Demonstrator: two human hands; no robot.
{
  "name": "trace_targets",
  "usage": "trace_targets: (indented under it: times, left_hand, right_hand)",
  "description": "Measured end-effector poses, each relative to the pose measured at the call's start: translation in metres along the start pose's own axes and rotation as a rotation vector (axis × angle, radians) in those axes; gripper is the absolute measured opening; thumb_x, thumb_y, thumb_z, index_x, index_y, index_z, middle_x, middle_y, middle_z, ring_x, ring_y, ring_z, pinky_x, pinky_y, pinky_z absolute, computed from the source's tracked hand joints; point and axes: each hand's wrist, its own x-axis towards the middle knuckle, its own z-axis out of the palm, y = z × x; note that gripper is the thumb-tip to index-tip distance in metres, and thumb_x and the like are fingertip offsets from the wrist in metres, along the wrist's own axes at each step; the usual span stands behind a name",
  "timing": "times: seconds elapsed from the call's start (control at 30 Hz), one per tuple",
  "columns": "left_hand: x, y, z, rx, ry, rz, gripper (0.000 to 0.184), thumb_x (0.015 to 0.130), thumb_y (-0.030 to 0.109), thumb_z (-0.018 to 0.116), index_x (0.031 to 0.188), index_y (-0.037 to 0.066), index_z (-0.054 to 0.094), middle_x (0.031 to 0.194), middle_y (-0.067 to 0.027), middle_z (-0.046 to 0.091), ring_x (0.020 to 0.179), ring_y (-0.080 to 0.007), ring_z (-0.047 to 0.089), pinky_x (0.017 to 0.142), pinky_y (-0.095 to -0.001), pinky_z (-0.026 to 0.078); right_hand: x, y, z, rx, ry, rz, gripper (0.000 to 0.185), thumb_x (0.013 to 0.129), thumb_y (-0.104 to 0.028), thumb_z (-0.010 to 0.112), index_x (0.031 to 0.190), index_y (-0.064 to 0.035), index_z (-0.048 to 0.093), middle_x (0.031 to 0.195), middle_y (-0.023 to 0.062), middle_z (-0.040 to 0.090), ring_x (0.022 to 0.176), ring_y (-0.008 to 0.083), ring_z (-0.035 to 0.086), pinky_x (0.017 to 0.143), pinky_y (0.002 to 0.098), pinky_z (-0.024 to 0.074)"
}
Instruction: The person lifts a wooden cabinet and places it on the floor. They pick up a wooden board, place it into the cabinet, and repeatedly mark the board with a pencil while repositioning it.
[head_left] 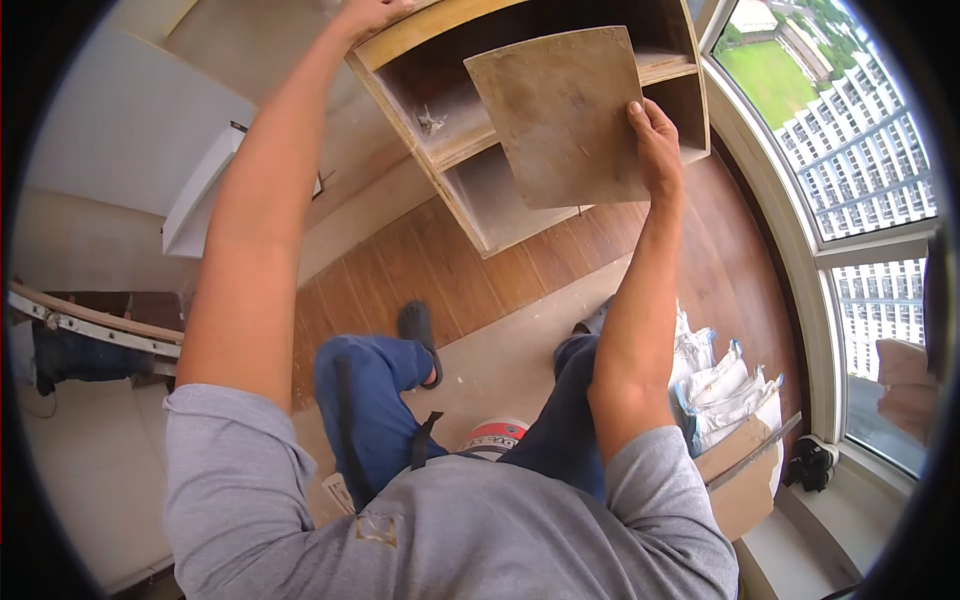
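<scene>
My right hand [655,145] grips the right edge of a thin plywood board [560,120], its thumb lying on the near face. Tilted, the board covers part of an open wooden cabinet [400,115] with shelf compartments. At the top edge of the view, my left hand [376,14] holds the cabinet's upper left corner; some of its fingers are cut off by the frame. A small whitish scrap [431,122] lies inside the upper left compartment.
Wood-plank flooring [400,260] runs below the cabinet. White bags [715,385] and cardboard [740,480] lie at the right, near a window [830,130]. A labelled bucket [497,433] is between my legs. A white shelf piece [203,190] stands at the left.
</scene>
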Motion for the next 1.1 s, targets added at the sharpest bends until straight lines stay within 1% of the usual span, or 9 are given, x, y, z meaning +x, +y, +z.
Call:
trace_targets:
  times: [0.03, 0.13, 0.2, 0.27, 0.37, 0.43, 0.7, 0.93, 1.1]
  left_hand:
    - [-0.002, 0.006, -0.006, 0.06, -0.097, -0.1, 0.039, 0.077, 0.038, 0.078, 0.067, 0.004, 0.064, 0.06, -0.0012, 0.053, 0.058, -0.0132, 0.045, 0.052, -0.0367, 0.038]
    - [-0.004, 0.009, -0.004, 0.001, -0.052, -0.102, 0.041, 0.077, 0.038, 0.078, 0.062, 0.003, 0.062, 0.057, -0.0019, 0.05, 0.057, -0.0131, 0.043, 0.052, -0.037, 0.037]
    - [0.002, 0.006, -0.008, 0.092, -0.045, -0.066, 0.04, 0.079, 0.04, 0.078, 0.066, 0.005, 0.064, 0.06, -0.0024, 0.053, 0.057, -0.0133, 0.045, 0.052, -0.0365, 0.038]
    - [0.0, 0.018, -0.012, -0.012, -0.179, -0.205, 0.04, 0.089, 0.04, 0.072, 0.074, 0.005, 0.062, 0.066, 0.0031, 0.054, 0.061, -0.0084, 0.045, 0.056, -0.0313, 0.039]
    - [-0.004, 0.024, -0.013, -0.033, -0.168, -0.206, 0.039, 0.086, 0.04, 0.076, 0.072, 0.005, 0.064, 0.064, 0.0016, 0.054, 0.058, -0.0098, 0.045, 0.056, -0.0319, 0.039]
    - [-0.003, 0.022, -0.011, -0.077, -0.147, -0.184, 0.041, 0.084, 0.041, 0.078, 0.071, 0.005, 0.064, 0.062, 0.0, 0.053, 0.055, -0.0114, 0.044, 0.054, -0.0331, 0.039]
    - [-0.006, 0.031, -0.02, -0.004, -0.188, -0.187, 0.041, 0.083, 0.042, 0.077, 0.079, 0.002, 0.07, 0.072, -0.0043, 0.065, 0.065, -0.0134, 0.055, 0.062, -0.0344, 0.046]
    - [-0.004, 0.026, -0.017, -0.041, -0.121, -0.131, 0.034, 0.082, 0.035, 0.08, 0.075, 0.004, 0.069, 0.071, -0.0031, 0.064, 0.064, -0.0124, 0.054, 0.062, -0.0327, 0.046]
    - [0.0, 0.034, -0.024, -0.101, -0.219, -0.293, 0.032, 0.081, 0.033, 0.082, 0.073, 0.006, 0.068, 0.069, -0.0008, 0.061, 0.062, -0.0115, 0.051, 0.059, -0.0322, 0.043]
  right_hand:
    - [0.001, -0.001, 0.0, -0.041, 0.009, -0.014, 0.031, 0.101, -0.027, 0.059, 0.117, -0.0013, 0.067, 0.099, -0.0008, 0.069, 0.088, 0.0064, 0.059, 0.08, 0.0252, 0.0478]
    - [-0.002, -0.004, 0.003, 0.026, 0.02, 0.007, 0.031, 0.101, -0.027, 0.059, 0.117, -0.0014, 0.066, 0.098, -0.0008, 0.069, 0.087, 0.006, 0.059, 0.08, 0.0249, 0.0476]
    - [-0.001, -0.007, 0.003, 0.04, 0.002, 0.015, 0.03, 0.102, -0.027, 0.058, 0.117, -0.0025, 0.067, 0.101, -0.001, 0.069, 0.09, 0.0064, 0.06, 0.083, 0.0248, 0.0475]
    - [-0.001, -0.006, 0.003, 0.051, -0.007, 0.026, 0.03, 0.102, -0.027, 0.058, 0.118, -0.0036, 0.067, 0.104, -0.0012, 0.069, 0.092, 0.0068, 0.06, 0.086, 0.0246, 0.0473]
    - [0.0, -0.006, 0.005, 0.069, 0.023, 0.017, 0.028, 0.102, -0.026, 0.058, 0.112, -0.0013, 0.067, 0.096, -0.0011, 0.069, 0.085, 0.0057, 0.058, 0.08, 0.0236, 0.046]
    - [0.004, 0.001, 0.004, 0.003, 0.195, -0.048, 0.027, 0.102, -0.026, 0.058, 0.108, -0.0018, 0.068, 0.094, -0.0015, 0.068, 0.084, 0.005, 0.057, 0.079, 0.0228, 0.0455]
    - [0.007, 0.001, -0.022, 0.332, 0.387, -0.076, 0.029, 0.101, -0.024, 0.059, 0.115, 0.0008, 0.067, 0.102, 0.0028, 0.07, 0.092, 0.0099, 0.06, 0.086, 0.0255, 0.0461]
    - [0.012, 0.01, -0.021, 0.278, 0.381, -0.071, 0.027, 0.102, -0.024, 0.058, 0.111, -0.0003, 0.068, 0.1, 0.0001, 0.068, 0.089, 0.0078, 0.057, 0.083, 0.0252, 0.0447]
    - [0.017, 0.016, -0.012, 0.225, 0.275, -0.058, 0.027, 0.102, -0.028, 0.058, 0.11, -0.0036, 0.068, 0.096, -0.0005, 0.07, 0.083, 0.0075, 0.06, 0.078, 0.0249, 0.048]
